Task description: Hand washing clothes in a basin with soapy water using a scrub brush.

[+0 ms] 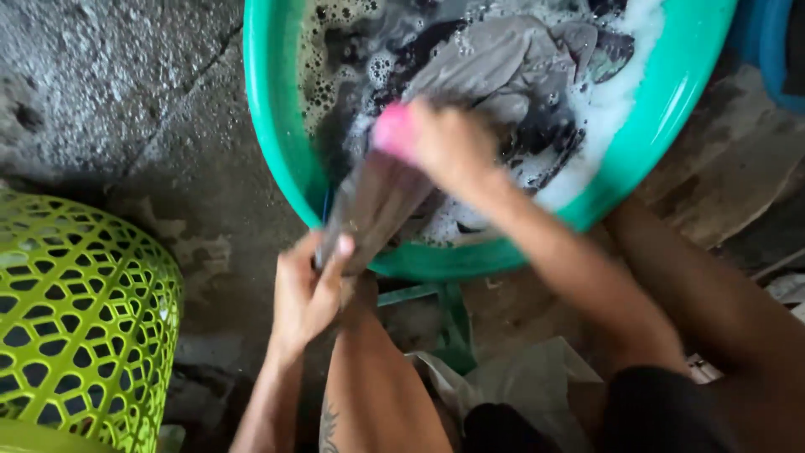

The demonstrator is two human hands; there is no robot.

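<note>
Rough concrete floor (126,92), green basin (277,126) of suds: left hand (306,289) pinches the wet grey garment (373,205) taut, right hand (444,143) clenched round a pink brush (392,130), blurred.

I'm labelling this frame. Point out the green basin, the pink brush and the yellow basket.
basin (270,126): head view, on its left rim.
brush (392,130): head view, on the pink end showing beside the right hand.
basket (84,310): head view, on its lattice side.

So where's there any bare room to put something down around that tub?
Bare concrete floor lies open between the green basin and the lime basket. It is crowded inside the basin, full of suds and clothes, where the left hand and right hand stretch a grey cloth.
</note>
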